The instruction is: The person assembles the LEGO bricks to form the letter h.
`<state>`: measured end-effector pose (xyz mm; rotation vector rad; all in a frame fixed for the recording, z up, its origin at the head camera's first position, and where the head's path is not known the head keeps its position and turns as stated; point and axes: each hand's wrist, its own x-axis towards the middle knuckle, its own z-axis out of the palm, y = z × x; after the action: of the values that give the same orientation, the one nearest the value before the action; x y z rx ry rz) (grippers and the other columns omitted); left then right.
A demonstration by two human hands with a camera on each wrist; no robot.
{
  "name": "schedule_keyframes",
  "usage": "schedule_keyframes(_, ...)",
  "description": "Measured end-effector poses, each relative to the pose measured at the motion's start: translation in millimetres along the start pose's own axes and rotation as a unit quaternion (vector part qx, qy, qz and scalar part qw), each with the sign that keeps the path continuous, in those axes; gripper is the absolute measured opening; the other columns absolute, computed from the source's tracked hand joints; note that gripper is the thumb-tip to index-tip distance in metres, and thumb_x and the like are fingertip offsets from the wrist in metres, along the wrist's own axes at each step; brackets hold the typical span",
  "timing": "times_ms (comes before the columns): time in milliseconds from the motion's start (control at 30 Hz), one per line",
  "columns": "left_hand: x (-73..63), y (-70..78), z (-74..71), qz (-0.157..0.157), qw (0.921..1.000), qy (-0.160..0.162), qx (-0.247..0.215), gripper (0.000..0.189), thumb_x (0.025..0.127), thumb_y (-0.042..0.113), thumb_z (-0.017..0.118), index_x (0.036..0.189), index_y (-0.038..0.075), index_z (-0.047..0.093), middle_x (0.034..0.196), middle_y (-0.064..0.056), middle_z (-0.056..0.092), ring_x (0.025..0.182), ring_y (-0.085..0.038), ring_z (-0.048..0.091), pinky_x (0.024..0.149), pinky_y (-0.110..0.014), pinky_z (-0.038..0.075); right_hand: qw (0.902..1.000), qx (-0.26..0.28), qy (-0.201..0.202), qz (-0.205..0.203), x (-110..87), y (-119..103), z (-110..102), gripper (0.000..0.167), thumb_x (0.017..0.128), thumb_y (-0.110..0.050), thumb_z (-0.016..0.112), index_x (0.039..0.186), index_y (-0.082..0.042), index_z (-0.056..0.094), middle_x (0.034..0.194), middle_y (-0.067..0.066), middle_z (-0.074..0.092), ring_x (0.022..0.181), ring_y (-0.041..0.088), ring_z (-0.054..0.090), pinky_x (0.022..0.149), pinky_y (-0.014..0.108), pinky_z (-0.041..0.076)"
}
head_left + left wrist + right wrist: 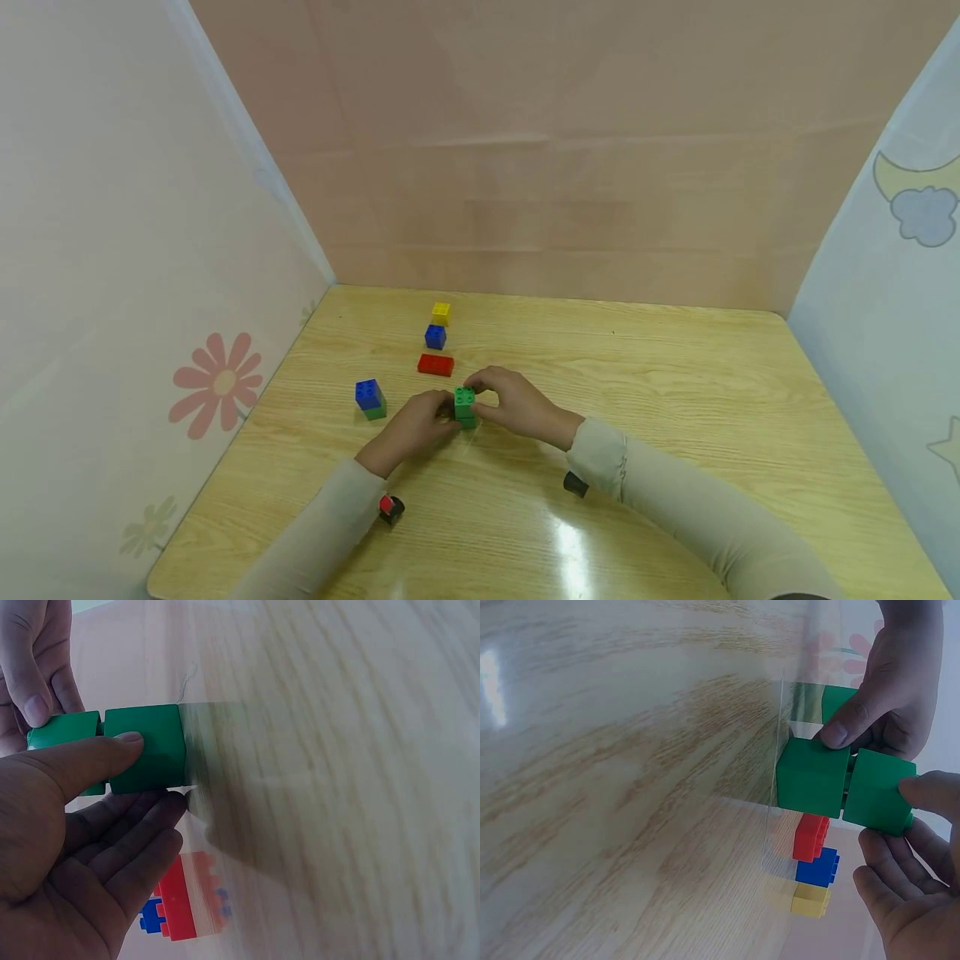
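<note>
Two green toy bricks stand one above the other near the middle of the table. My left hand [415, 427] grips the lower green brick [161, 761], its thumb flat against one side. From the other side my right hand [521, 406] pinches the upper green brick [881, 787] between thumb and fingers. A narrow gap shows between the two bricks, and the upper one leans slightly in the right wrist view. The lower brick's base is at the tabletop. Studs on the upper brick face up in the head view.
Left of my hands stands a blue brick [367, 393] on a green brick [376, 412]. Beyond them a red brick [436, 365], a blue brick [435, 337] and a yellow brick [441, 313] form a row. Cloth walls border the wooden table [675, 375].
</note>
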<state>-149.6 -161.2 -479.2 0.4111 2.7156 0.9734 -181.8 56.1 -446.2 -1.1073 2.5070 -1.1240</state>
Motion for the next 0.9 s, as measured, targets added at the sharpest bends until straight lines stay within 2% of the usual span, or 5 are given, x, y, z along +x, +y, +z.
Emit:
schedule_keyframes(367, -0.2, 0.4, 0.7, -0.002, 0.9998, 0.003, 0.017, 0.035, 0.091, 0.023, 0.072, 0.121, 0.007, 0.064, 0.108, -0.002, 0.065, 0.099, -0.018, 0.063, 0.089, -0.039, 0.052, 0.9998, -0.017, -0.001, -0.008, -0.3, 1.5, 1.3, 0.034, 0.092, -0.019, 0.071, 0.123, -0.012, 0.061, 0.116, -0.003, 0.061, 0.110, 0.022, 0.060, 0.094, 0.035, 0.049)
schedule_keyframes(900, -1.4, 2.4, -1.5, 0.004, 0.9999, 0.006, 0.015, 0.037, 0.091, 0.024, 0.071, 0.124, 0.007, 0.063, 0.114, -0.003, 0.066, 0.105, -0.019, 0.063, 0.092, -0.039, 0.051, 0.9976, -0.052, -0.011, -0.044, -0.9, -1.8, -0.9, 0.035, 0.093, -0.017, 0.068, 0.126, -0.009, 0.060, 0.118, 0.000, 0.060, 0.110, 0.023, 0.060, 0.093, 0.033, 0.050)
